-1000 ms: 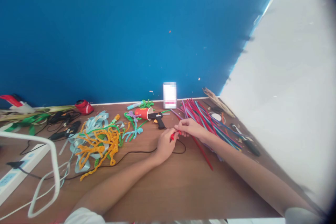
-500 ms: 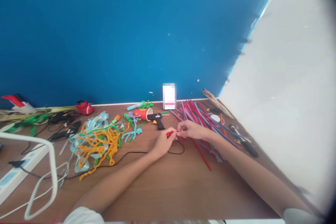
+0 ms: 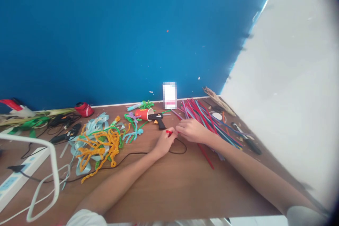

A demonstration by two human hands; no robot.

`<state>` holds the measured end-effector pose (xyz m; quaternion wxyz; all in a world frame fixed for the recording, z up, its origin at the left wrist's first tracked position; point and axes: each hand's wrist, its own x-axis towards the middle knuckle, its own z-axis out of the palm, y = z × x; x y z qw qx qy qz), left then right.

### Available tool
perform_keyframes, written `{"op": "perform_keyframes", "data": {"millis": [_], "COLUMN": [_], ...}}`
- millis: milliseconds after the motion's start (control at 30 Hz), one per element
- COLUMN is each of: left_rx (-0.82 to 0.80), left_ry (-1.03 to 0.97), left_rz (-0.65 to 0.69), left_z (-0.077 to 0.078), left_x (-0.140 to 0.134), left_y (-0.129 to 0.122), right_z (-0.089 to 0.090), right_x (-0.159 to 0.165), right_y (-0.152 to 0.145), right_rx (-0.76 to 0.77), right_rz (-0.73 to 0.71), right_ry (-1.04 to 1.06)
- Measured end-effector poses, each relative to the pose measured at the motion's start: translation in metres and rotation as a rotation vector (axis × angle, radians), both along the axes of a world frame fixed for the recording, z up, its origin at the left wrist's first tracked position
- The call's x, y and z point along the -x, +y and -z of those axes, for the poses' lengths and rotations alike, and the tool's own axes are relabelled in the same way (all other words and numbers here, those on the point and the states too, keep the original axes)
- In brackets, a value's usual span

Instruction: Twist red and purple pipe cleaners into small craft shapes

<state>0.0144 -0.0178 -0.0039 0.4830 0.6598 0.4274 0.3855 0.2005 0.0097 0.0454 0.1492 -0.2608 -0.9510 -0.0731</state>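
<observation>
Head view is showing a small red piece [image 3: 168, 133] sitting at the fingertips of the left hand [image 3: 164, 142], just above the tabletop [image 3: 185, 190] and near the black glue gun [image 3: 160, 123]. The left fingers are closing on it in a pinch. The right hand [image 3: 194, 131] is bending its fingers together, its tips meeting the left ones; whether they are gripping anything, I cannot tell. For fine fingertip handling like this, the left pinch should probably be staying firm while the right is making small, gentle movements, without crushing the piece. The black cord [image 3: 137, 153] is looping below the hands, so keeping the wrists clear of it seems wise. Beyond the right hand, a bundle of coloured stems [image 3: 194, 107] is spreading; leftward, a red paper cup [image 3: 143, 114] is lying on its side, and orange fuzzy stems [image 3: 92, 152] are heaping up.
</observation>
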Motion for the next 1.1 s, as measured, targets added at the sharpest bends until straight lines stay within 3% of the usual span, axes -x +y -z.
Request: {"op": "perform_keyframes", "data": {"millis": [167, 333, 567, 667, 1100], "left_rx": [-0.001, 0.005, -0.077, -0.119, -0.108], "left_ry": [-0.04, -0.038, -0.066, -0.04, -0.055], "left_rz": [-0.028, -0.042, -0.05, -0.046, -0.037], "left_z": [0.0, -0.003, -0.003, -0.003, 0.003], "left_x": [-0.001, -0.001, 0.0, 0.0, 0.002], "left_y": [0.0, 0.0, -0.001, -0.003, 0.001], "right_z": [0.004, 0.002, -0.005, -0.009, -0.001], "right_x": [-0.001, 0.001, 0.002, 0.001, 0.005], "right_y": [0.001, -0.001, 0.0, 0.001, 0.001], "right_rx": [0.003, 0.211, 0.779, 0.939, 0.801], "right_rz": [0.123, 0.327, 0.189, 0.142, 0.029], "right_ry": [0.037, 0.16, 0.452, 0.519, 0.619]}}
